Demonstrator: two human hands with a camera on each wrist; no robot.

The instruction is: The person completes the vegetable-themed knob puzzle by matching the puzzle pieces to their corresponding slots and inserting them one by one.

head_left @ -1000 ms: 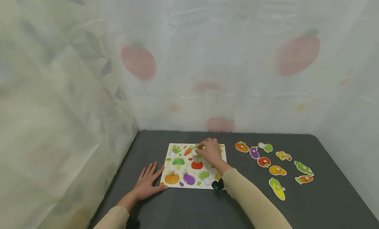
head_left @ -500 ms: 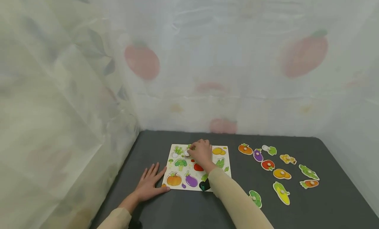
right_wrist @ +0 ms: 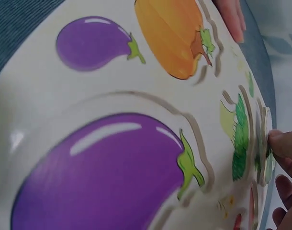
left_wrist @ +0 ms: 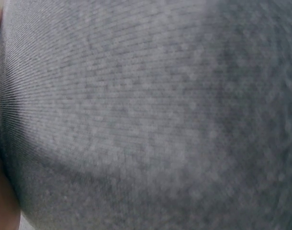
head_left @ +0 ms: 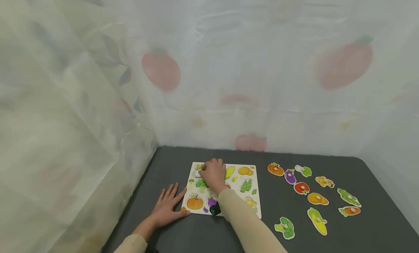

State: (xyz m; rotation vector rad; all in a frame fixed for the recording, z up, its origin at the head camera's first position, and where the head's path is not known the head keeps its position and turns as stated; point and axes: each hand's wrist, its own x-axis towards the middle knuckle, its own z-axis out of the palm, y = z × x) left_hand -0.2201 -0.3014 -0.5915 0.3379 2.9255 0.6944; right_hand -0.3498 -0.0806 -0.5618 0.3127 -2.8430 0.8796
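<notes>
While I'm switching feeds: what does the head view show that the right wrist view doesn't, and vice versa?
Head view only: the loose pieces right of the board, such as the broccoli piece and tomato piece, and the right sleeve.

Right wrist view only: the held piece nearly edge-on, and the grooved outline around the large eggplant picture in detail.

Both: the puzzle board, its pumpkin picture, the right hand and some of the left hand.
</notes>
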